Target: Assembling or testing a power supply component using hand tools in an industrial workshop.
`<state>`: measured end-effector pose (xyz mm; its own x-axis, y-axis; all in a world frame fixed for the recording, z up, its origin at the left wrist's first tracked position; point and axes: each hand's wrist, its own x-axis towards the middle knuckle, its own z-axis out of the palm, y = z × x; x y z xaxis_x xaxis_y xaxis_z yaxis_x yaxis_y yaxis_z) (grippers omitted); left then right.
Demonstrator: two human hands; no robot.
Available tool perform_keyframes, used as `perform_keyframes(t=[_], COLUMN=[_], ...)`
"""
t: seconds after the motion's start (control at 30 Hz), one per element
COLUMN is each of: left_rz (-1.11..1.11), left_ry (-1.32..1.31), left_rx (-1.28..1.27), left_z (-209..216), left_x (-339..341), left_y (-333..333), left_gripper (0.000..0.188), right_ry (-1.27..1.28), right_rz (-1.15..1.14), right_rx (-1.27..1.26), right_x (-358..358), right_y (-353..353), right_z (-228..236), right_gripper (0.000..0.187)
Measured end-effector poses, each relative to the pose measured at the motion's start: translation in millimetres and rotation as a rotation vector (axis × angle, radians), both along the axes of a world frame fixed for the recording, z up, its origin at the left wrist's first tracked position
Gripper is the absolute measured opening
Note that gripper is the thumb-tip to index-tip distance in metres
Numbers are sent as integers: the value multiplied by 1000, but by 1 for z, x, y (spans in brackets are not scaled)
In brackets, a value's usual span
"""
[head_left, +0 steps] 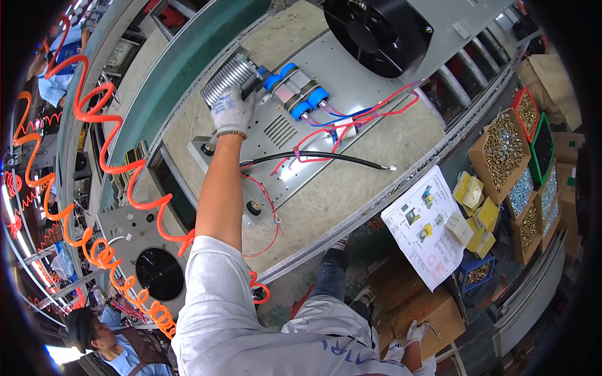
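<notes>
Assembly-line bench [351, 182]: the gloved left hand [231, 109], fingers curled on the finned heatsink [224, 78], steadies it on the grey chassis [326, 94]; right hand [415, 332] low beside cardboard box [433, 313], fingers' state unclear.

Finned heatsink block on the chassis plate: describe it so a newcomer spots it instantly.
Start at the big grey metal chassis plate on the bench, with the round black fan at its far end. The ribbed silver heatsink block sits at its left corner, under the gloved left hand. Neighbouring blue-capped cylinders are smooth; it alone is finned.
</notes>
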<state>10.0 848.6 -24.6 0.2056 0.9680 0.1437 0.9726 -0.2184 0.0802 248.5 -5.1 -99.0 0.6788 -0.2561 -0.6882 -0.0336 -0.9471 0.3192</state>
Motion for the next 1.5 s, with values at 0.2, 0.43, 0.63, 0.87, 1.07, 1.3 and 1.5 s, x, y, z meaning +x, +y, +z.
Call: perform_keyframes(t=[0.2,0.43,0.63,0.87,1.07,1.3,1.5], left_rz=[-18,-22,-215,90,-166,-1236,-1504], left_ry=[-92,-81,-849,278,31,-1058,-484], left_rx=[142,16,-526,137,215,-343,-1154], left_z=[-29,-18,-43,34,58,123,61], left_x=[-46,-32,-55,-13,162,334,276], left_y=[-8,-6,50,20,-92,-504,-819], left_gripper=[33,31,27,84,89,42,42], right_ry=[35,6,-45,-228,-456,-957,-709], right_rz=[-9,34,76,-207,-330,-797,-1694], right_rx=[-12,7,298,307,527,579,88], right_x=[6,10,4,-13,-54,-157,-308], right_y=[14,-21,16,30,-8,-162,-369], right_z=[11,-6,0,3,15,65,-52], right_gripper=[84,83,66,79,62,27,47])
